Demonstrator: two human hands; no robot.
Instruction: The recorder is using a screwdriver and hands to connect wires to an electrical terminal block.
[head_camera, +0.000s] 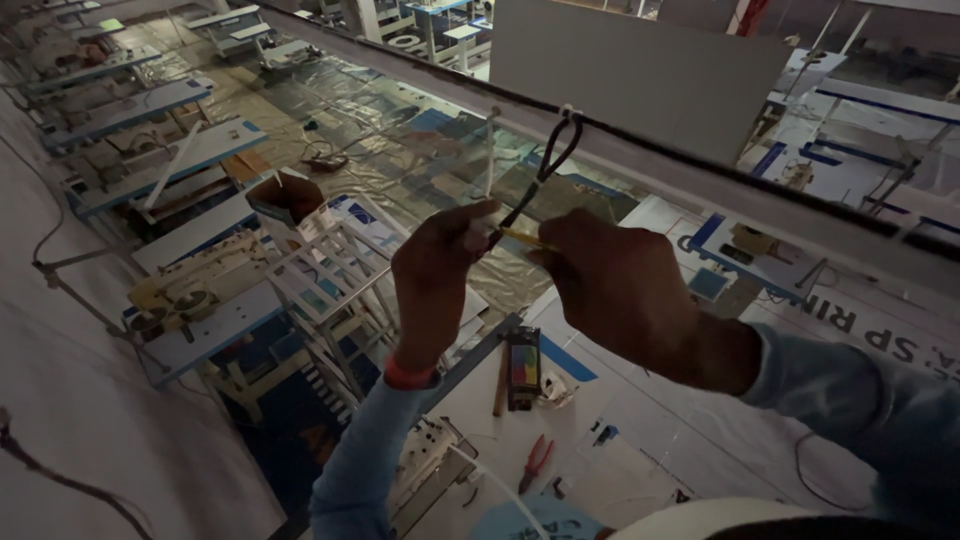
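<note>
Both my hands are raised in front of a long pale rail (700, 185) that crosses the view diagonally. A black cable (553, 160) hangs in a loop from the rail. My left hand (435, 270) pinches the cable's lower end between thumb and fingertips, and a thin white strip (490, 150) stands up from the same grip. My right hand (620, 290), fingers closed, grips a thin yellow piece (528, 239) that meets the cable end between the two hands. What the yellow piece is cannot be made out.
Far below are rows of blue-edged work tables (150, 110) with sewing machines (185, 285) and a white rack (335, 275). Red-handled pliers (535, 462) and a small dark device (523, 366) lie on a white surface. A white helmet-like dome (700, 520) sits at the bottom edge.
</note>
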